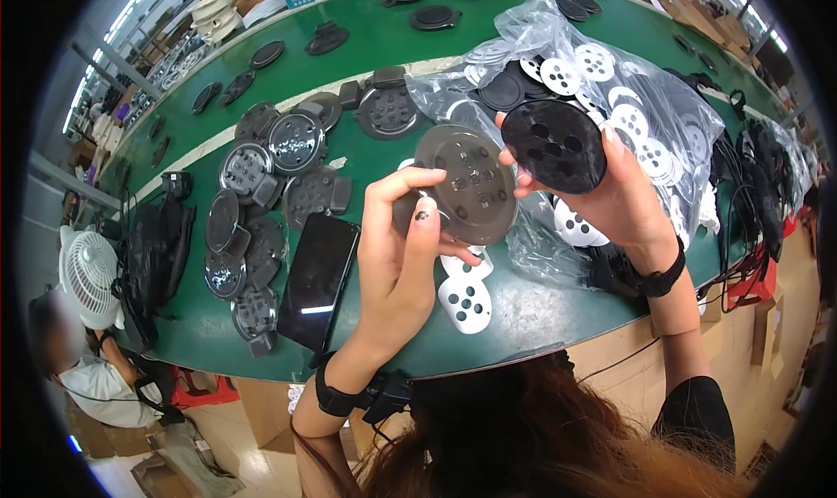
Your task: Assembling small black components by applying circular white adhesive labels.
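Observation:
My left hand (397, 258) pinches a translucent grey round cover (478, 189) by its left side, thumb in front. Several small dark round marks show on its face. Just to the right, my right hand (623, 193) grips a black disc (554, 147) with several round holes, held by its edge and tilted toward me. The two pieces are raised above the table, close together; whether their edges touch I cannot tell. Beneath my left hand lies a white disc (465, 304) with holes, and a clear plastic bag (558, 254) spreads under my right hand.
The bag holds many white discs (595, 62) and some black ones (503, 93). Grey covers (296, 141) are heaped at left on the green table (392, 341), beside a dark phone (319, 280). More dark pieces (433, 17) lie farther back. A person (96, 380) sits at left near a white fan (90, 276).

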`<state>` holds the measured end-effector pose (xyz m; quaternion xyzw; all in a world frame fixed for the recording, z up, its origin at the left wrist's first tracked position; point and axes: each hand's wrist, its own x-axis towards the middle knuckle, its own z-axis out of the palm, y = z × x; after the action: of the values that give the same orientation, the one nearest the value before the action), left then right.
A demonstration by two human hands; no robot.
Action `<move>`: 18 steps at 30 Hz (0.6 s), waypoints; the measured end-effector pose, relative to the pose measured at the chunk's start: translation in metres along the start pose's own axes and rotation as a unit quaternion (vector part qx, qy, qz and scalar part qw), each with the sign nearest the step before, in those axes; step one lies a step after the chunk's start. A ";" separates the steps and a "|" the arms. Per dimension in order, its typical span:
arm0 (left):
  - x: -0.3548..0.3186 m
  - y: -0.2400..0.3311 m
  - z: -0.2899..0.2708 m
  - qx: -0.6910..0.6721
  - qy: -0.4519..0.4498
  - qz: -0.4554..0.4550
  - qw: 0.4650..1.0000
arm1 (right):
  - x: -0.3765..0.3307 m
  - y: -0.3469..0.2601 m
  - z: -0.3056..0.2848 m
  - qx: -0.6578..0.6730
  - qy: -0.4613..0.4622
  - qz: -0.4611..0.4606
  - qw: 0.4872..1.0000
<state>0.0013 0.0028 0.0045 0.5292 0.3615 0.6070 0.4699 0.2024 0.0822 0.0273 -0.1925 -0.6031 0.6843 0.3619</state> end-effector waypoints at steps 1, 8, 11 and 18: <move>0.000 -0.001 0.000 -0.003 0.000 0.001 1.000 | 0.000 0.001 0.000 0.000 0.000 0.000 1.000; -0.001 0.004 0.004 -0.024 0.039 0.004 0.999 | 0.002 -0.009 0.007 -0.066 0.016 -0.004 0.998; -0.001 0.007 0.006 -0.028 0.035 -0.002 0.999 | 0.003 -0.010 0.009 -0.145 0.078 -0.036 0.986; -0.002 0.007 0.003 -0.045 -0.017 -0.040 0.998 | 0.004 -0.012 0.010 -0.194 0.135 -0.026 0.971</move>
<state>0.0024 -0.0013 0.0114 0.5027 0.3467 0.5944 0.5232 0.1962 0.0781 0.0416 -0.3336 -0.6747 0.5125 0.4134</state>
